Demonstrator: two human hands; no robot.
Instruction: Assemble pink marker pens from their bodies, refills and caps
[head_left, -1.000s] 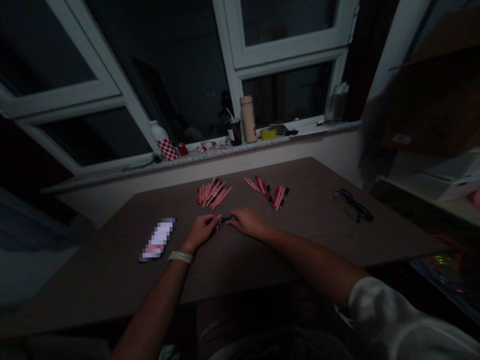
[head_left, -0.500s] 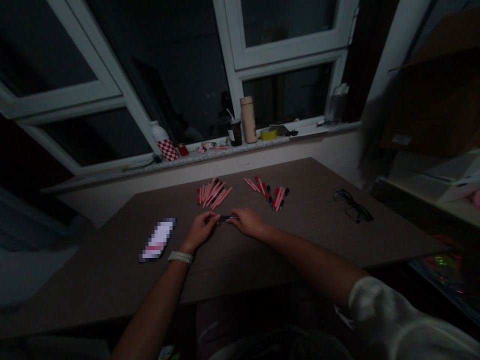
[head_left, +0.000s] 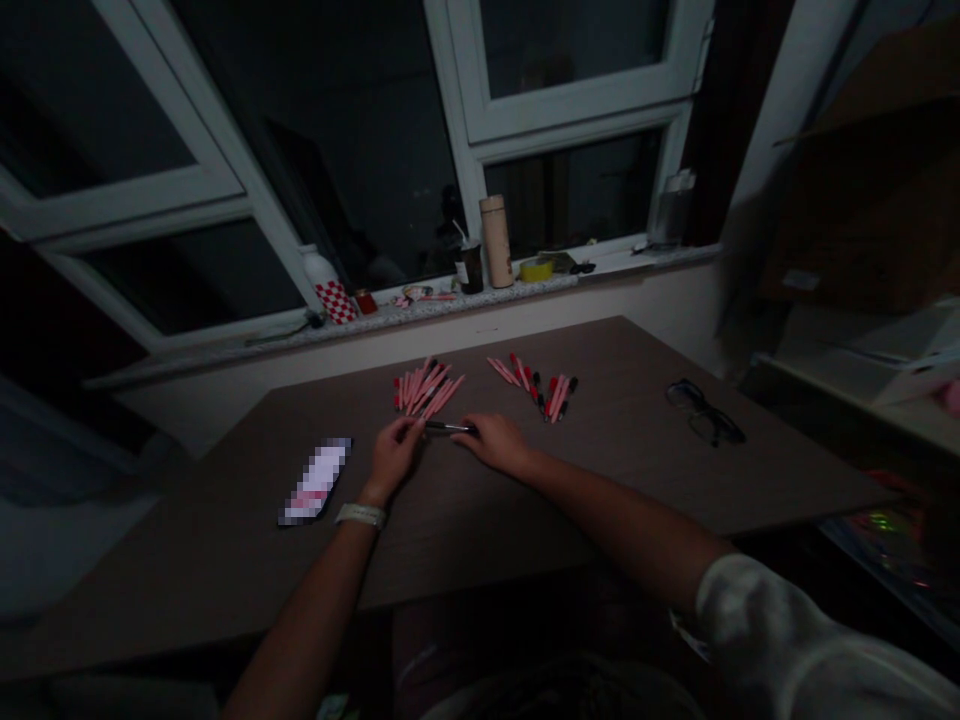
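Note:
A slim dark pen (head_left: 448, 427) lies nearly level between my two hands, just above or on the table. My right hand (head_left: 496, 442) is closed round its right end. At the other end, my left hand (head_left: 394, 456) has its thumb and fingers pinched together on the pen's tip; whether a separate cap is in them is too dark to make out. Just beyond my left hand lies a pile of pink pens (head_left: 426, 385), some with red or black ends. A second, looser group of pink, red and black pens (head_left: 556, 397) rests past my right hand.
On the brown table (head_left: 480, 540), a phone (head_left: 316, 482) with a blurred screen lies left and black-framed glasses (head_left: 705, 412) lie right. Along the windowsill stand a checkered bottle (head_left: 334, 297), a drink cup (head_left: 471, 268), a beige flask (head_left: 496, 242) and yellow tape (head_left: 536, 270).
My left hand has shifted slightly left and away from me, and more of the dark pen shows between the hands. My right hand has barely moved. Both pen groups look the same.

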